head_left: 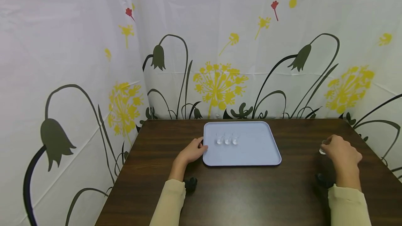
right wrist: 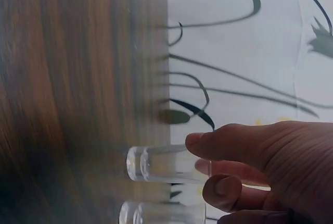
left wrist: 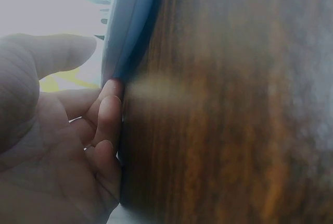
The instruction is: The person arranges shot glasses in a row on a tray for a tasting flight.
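Note:
A pale blue tray [head_left: 254, 149] lies on the table with three small clear shot glasses [head_left: 227, 138] in a row on it. At its left edge, my left hand [head_left: 193, 150] grips the rim, thumb above and fingers curled low at the side; the left wrist view shows the tray's edge [left wrist: 122, 31] by the fingertips. Off to the right, my right hand [head_left: 342, 152] pinches a clear shot glass [right wrist: 166, 164] near its rim between thumb and fingers. Another shot glass [right wrist: 161, 213] stands beside it in the right wrist view, hidden behind the hand in the head view.
The dark wooden table [head_left: 251, 194] stretches between the tray and my right hand. A white curtain [head_left: 194, 2] printed with flowers hangs along the table's far edge and left side.

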Demonstrator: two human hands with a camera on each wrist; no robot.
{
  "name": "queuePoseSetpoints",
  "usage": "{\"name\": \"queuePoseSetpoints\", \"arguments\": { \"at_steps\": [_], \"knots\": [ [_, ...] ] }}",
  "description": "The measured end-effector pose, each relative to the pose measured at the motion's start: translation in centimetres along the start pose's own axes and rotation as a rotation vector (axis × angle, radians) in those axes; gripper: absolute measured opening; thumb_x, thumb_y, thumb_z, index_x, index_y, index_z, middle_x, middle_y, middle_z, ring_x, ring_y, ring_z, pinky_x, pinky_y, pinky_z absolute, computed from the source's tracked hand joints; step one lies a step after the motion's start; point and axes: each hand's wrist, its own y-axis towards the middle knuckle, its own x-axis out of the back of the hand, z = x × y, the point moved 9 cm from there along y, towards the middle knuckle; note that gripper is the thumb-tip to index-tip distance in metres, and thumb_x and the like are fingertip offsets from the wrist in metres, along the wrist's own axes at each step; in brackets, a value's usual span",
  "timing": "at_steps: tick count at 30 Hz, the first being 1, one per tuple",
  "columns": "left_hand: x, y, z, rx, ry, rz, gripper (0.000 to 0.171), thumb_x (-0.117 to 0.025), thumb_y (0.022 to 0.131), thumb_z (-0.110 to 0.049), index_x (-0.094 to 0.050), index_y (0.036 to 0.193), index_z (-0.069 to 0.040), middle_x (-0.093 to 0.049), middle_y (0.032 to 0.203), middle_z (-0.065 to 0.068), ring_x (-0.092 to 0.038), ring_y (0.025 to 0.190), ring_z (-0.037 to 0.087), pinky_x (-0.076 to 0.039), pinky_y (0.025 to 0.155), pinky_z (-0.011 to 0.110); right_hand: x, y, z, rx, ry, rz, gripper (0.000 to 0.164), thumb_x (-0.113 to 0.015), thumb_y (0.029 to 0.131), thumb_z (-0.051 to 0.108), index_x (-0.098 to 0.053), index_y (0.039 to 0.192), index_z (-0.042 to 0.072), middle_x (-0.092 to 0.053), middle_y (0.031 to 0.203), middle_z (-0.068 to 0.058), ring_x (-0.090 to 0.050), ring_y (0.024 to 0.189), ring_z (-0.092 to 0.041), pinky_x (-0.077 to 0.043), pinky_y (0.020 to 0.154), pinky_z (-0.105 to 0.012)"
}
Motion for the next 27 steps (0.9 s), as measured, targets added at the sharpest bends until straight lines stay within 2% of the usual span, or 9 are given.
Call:
{"name": "queuePoseSetpoints", "arguments": {
  "at_steps": [3,7,13,18,23,27],
  "knots": [
    [0.0,0.0,0.1,0.006,0.000,0.002,0.061,-0.058,0.106,-0.022,-0.044,0.156,0.010,-0.053,0.096,0.009,-0.048,0.085,0.019,-0.039,0.077,0.032,-0.3,0.2,0.8,0.009,-0.008,-0.015,0.053,-0.062,0.104,0.032,-0.055,0.140,-0.006,-0.060,0.133,-0.041,-0.058,0.111,-0.067,-0.043,0.088,-0.080],
    [0.0,0.1,0.4,0.023,0.004,0.001,0.063,-0.058,0.106,-0.025,-0.043,0.158,0.008,-0.052,0.103,0.010,-0.049,0.090,0.020,-0.039,0.079,0.033,-0.6,0.4,1.5,0.016,-0.024,-0.025,0.055,-0.063,0.104,0.033,-0.052,0.141,-0.005,-0.057,0.137,-0.042,-0.054,0.115,-0.072,-0.035,0.092,-0.090],
    [0.1,0.0,0.3,0.031,0.015,-0.001,0.065,-0.057,0.106,-0.026,-0.042,0.159,0.008,-0.052,0.106,0.011,-0.050,0.094,0.021,-0.041,0.083,0.035,-0.9,0.4,1.9,0.011,-0.023,-0.043,0.055,-0.062,0.104,0.030,-0.050,0.143,-0.006,-0.057,0.136,-0.042,-0.058,0.113,-0.066,-0.044,0.084,-0.077],
    [0.2,0.0,0.0,0.017,0.015,-0.002,0.062,-0.057,0.106,-0.025,-0.044,0.158,0.008,-0.052,0.104,0.011,-0.049,0.092,0.021,-0.040,0.082,0.034,-1.1,0.4,2.7,0.039,-0.016,-0.055,0.056,-0.060,0.103,0.028,-0.049,0.145,-0.007,-0.057,0.134,-0.043,-0.059,0.111,-0.067,-0.045,0.082,-0.074],
    [0.3,0.1,-0.1,-0.001,0.001,-0.005,0.056,-0.057,0.107,-0.023,-0.048,0.154,0.007,-0.052,0.101,0.011,-0.049,0.089,0.021,-0.040,0.079,0.033,-1.1,0.6,3.8,0.090,-0.016,-0.096,0.039,-0.058,0.099,0.022,-0.057,0.124,-0.008,-0.062,0.120,-0.044,-0.060,0.102,-0.068,-0.044,0.075,-0.072],
    [0.1,0.1,0.1,0.013,0.008,0.002,0.057,-0.057,0.107,-0.024,-0.048,0.155,0.006,-0.052,0.104,0.011,-0.049,0.092,0.021,-0.040,0.081,0.034,-1.4,0.7,4.2,0.101,-0.006,-0.122,0.028,-0.054,0.097,0.017,-0.061,0.110,-0.007,-0.065,0.113,-0.043,-0.061,0.098,-0.067,-0.045,0.073,-0.072]
  ]
}}
